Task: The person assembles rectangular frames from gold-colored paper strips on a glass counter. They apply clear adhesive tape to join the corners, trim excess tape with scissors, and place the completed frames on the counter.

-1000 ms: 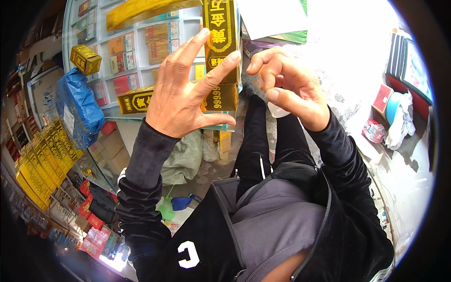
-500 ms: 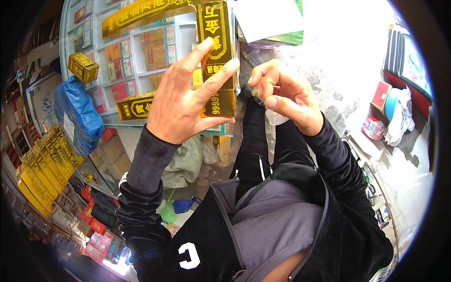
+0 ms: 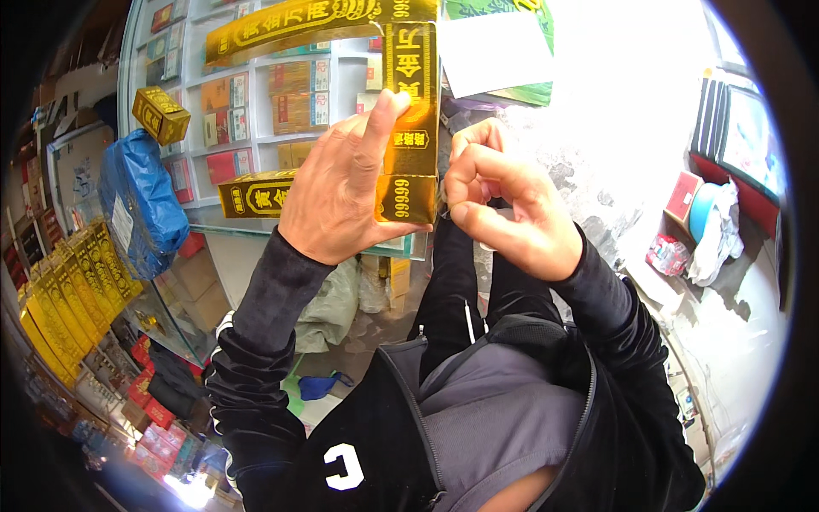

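Note:
A C-shaped frame of joined gold cardboard boxes (image 3: 410,154) stands at the glass counter's near edge, printed in black. My left hand (image 3: 337,183) steadies its right-hand box, thumb under the near end and index finger against the face. Just right of that box, my right hand (image 3: 520,209) is closed in a pinch close to its lower side. A clear tape roll shows at this hand in the earlier view; now the fingers mostly cover it.
Under the glass counter (image 3: 200,218) sit rows of small packs. A small gold box (image 3: 160,115) and a blue plastic-wrapped bundle (image 3: 143,205) are at its left. White paper (image 3: 485,53) lies beyond my right hand. Gold cartons (image 3: 81,294) stand far left.
My right hand has moved slightly left and nearer to the gold box, its fingers closing more tightly. My left hand's fingers have drawn closer together. The whole view has shifted a little.

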A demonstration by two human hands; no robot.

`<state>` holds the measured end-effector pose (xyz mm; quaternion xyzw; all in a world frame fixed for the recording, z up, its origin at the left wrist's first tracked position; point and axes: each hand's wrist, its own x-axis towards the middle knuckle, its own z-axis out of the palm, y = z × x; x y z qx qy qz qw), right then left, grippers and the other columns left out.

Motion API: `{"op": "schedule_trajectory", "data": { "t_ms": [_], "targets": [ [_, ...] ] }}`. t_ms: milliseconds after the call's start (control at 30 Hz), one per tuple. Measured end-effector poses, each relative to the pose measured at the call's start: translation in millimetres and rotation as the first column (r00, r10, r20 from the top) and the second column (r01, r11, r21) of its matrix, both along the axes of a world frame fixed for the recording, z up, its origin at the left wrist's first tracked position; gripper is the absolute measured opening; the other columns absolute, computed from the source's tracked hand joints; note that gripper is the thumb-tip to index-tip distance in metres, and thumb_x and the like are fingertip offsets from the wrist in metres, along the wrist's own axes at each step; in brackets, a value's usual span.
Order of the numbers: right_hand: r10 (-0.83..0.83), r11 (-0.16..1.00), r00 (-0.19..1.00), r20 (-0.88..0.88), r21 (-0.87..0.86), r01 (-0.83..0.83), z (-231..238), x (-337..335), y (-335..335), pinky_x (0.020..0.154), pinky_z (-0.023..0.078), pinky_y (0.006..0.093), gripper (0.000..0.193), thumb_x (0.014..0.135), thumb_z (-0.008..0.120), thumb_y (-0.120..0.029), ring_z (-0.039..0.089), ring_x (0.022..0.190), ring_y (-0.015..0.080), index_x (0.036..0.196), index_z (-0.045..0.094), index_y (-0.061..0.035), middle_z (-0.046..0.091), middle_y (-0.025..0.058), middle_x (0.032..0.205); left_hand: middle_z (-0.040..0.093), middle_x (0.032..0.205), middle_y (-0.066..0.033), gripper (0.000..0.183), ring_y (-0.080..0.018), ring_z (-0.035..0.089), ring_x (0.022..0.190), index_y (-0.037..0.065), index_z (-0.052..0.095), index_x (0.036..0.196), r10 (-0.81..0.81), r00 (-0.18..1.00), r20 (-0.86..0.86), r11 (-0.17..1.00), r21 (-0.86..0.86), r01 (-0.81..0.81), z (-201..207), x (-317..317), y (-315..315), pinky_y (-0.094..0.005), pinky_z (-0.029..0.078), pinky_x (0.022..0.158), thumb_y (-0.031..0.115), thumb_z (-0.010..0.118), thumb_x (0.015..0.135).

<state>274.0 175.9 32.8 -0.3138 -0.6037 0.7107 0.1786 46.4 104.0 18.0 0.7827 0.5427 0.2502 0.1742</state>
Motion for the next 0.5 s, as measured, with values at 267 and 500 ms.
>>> {"op": "schedule_trajectory", "data": {
  "t_ms": [267, 500],
  "targets": [
    [0.107, 0.863, 0.981, 0.165, 0.474, -0.174, 34, -30, -4, 0.065, 0.053, 0.0392, 0.016, 0.073, 0.067, -0.003, 0.061, 0.078, 0.0314, 0.087, 0.061, -0.0092, 0.050, 0.0140, 0.100, 0.054, 0.137, -0.0179, 0.136, -0.0362, 0.056, 0.119, 0.008, 0.008, 0.163, 0.001, 0.997, 0.078, 1.000, -0.005, -0.001, -4, -2, -2, -0.0464, 0.045, 0.106, 0.029, 0.095, 0.059],
    [0.116, 0.743, 0.924, 0.364, 0.586, -0.324, 30, -41, -2, 0.069, 0.049, 0.0366, 0.017, 0.072, 0.067, 0.002, 0.056, 0.077, 0.0254, 0.087, 0.063, -0.0063, 0.048, 0.0128, 0.103, 0.054, 0.139, -0.0127, 0.131, -0.0305, 0.057, 0.116, 0.009, 0.007, 0.163, 0.050, 0.996, 0.073, 0.996, 0.070, -0.055, -10, 1, -5, -0.0424, 0.046, 0.105, 0.033, 0.091, 0.066]
  ]
}}
